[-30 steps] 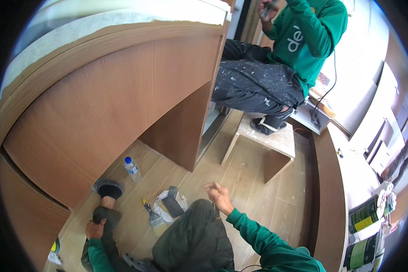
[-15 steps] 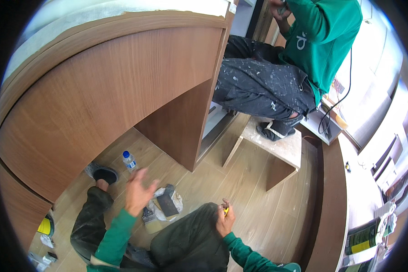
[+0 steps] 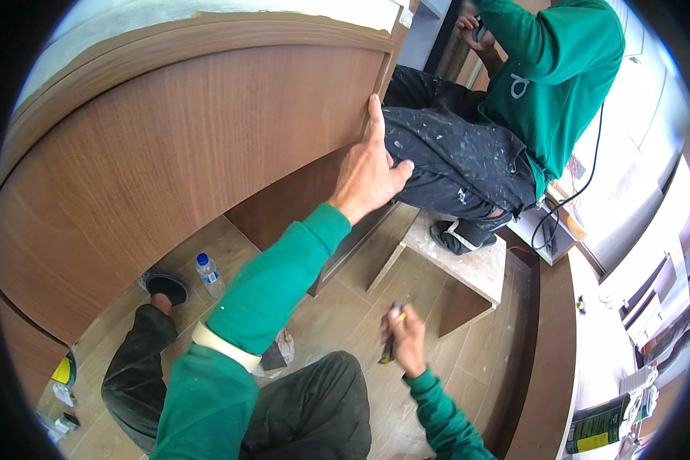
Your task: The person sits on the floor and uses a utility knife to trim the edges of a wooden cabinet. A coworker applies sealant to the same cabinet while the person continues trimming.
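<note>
My left hand (image 3: 366,175) reaches up and forward with the index finger stretched out. Its fingertip lies at the right-hand edge of the curved wooden panel (image 3: 207,130), touching it or very close. Thumb and index stand apart, and nothing is held. Lower right, my right hand (image 3: 410,341) is closed round a slim black-and-yellow tool, which looks like a utility knife (image 3: 387,353); it is slightly blurred, over the floor beside my knee. Partly hidden behind my left sleeve lies a dark sanding block (image 3: 272,357) on white plastic.
A co-worker in a green top (image 3: 567,54) has one foot on a low wooden bench (image 3: 464,261), close beyond my left hand. A water bottle (image 3: 209,276) stands near my left foot. At lower right are green-and-yellow cans (image 3: 596,429); a black cable (image 3: 583,180) hangs behind the co-worker.
My left hand has risen from above the floor to the panel's right edge, index finger extended. The right hand has lifted off my knee and moved right, showing more of the tool.
</note>
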{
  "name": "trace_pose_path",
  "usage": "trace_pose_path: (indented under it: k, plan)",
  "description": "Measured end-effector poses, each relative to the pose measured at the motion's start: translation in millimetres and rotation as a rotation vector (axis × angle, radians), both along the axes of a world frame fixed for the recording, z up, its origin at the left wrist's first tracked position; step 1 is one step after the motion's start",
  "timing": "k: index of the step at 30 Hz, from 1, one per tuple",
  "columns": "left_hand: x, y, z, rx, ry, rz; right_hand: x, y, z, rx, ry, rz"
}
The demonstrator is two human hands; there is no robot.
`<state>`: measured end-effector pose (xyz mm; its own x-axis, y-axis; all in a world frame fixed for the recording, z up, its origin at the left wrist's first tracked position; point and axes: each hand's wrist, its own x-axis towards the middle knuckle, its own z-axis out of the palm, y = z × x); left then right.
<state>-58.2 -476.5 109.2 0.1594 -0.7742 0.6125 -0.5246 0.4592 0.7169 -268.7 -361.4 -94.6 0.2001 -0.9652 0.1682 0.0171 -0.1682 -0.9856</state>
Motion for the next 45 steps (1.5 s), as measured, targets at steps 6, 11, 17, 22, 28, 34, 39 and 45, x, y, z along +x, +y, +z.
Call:
trace_pose_path:
  k: [6,11,17,22,28,34,39,45]
  plan:
    - [22,17,-53,0.102,-0.041,0.006,41,-72,183,-0.476,0.173,0.088]
    - [94,80,-148,0.198,-0.457,-0.061,70,-124,252,-0.605,0.516,0.089]
    - [263,210,-243,0.771,-0.446,0.542,86,-152,288,-0.698,0.782,0.129]
    - [405,313,-340,1.063,-0.229,0.966,99,-160,306,-0.781,0.886,0.107]
    - [441,325,-398,1.248,-0.235,0.954,103,-169,305,-0.906,0.909,0.068]
    - [422,322,-390,1.219,-0.371,1.025,103,-171,306,-0.903,0.918,0.035]
    - [409,311,-374,1.278,-0.387,1.013,101,-175,304,-1.013,0.942,0.003]
    - [427,325,-405,1.233,-0.452,1.069,107,-173,302,-0.963,0.932,0.022]
